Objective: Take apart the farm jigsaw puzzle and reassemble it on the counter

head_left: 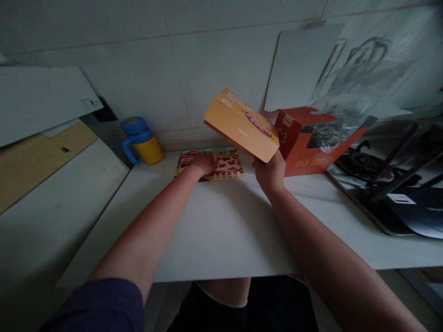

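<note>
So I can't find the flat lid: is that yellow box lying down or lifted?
Lifted: the right hand holds the yellow box tilted above the counter.

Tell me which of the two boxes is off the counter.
The yellow-orange box, held tilted in the air by the right hand. The red box behind it sits on the counter, partly under a clear plastic bag.

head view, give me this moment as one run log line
right hand: holds yellow box tilted above counter | left hand: rests on puzzle board | red box: beside right hand
</note>
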Available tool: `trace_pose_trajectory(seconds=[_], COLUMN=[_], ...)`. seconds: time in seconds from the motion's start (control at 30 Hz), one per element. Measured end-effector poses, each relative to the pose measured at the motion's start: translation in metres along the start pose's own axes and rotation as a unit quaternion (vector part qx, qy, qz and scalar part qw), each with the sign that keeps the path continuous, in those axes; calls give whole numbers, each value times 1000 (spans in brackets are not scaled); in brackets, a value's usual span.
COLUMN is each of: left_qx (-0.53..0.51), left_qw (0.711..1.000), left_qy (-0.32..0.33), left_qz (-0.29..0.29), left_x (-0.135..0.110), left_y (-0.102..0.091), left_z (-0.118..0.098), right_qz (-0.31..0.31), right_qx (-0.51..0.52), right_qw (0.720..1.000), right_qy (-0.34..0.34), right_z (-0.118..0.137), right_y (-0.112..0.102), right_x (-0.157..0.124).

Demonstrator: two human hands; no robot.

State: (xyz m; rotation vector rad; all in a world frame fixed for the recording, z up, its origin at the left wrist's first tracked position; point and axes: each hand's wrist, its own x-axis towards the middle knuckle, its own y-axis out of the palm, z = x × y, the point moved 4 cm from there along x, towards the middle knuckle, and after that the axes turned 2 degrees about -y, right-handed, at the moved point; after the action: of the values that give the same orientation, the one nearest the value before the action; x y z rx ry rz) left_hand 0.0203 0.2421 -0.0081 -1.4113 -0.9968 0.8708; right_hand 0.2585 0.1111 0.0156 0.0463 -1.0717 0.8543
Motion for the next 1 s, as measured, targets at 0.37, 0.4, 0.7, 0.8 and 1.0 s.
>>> trace_pose_trajectory(seconds=[0.37,0.4,0.7,0.8,1.0], left_qx=[5,4,12,27,46], left_qw=[992,992,993,993,995], left_qy=[-55,-54,-60,-57,-40], left_qz=[-111,-112,-100,-98,-78], left_x=[1,-1,-26,-47,-109], left_y=[16,16,13,11,1], left_z=[8,8,1,-2,-7], right_qz=[-27,-20,-5,-1,20], right_qx=[-38,-43,-16,-29,-14], right_qw=[999,999,1000,1000,1000], right_qy=[-4,2,8,11,0], right_z=[6,6,7,6,10], right_y=[-5,-5,-1,-2,0], right_x=[5,5,5,6,6])
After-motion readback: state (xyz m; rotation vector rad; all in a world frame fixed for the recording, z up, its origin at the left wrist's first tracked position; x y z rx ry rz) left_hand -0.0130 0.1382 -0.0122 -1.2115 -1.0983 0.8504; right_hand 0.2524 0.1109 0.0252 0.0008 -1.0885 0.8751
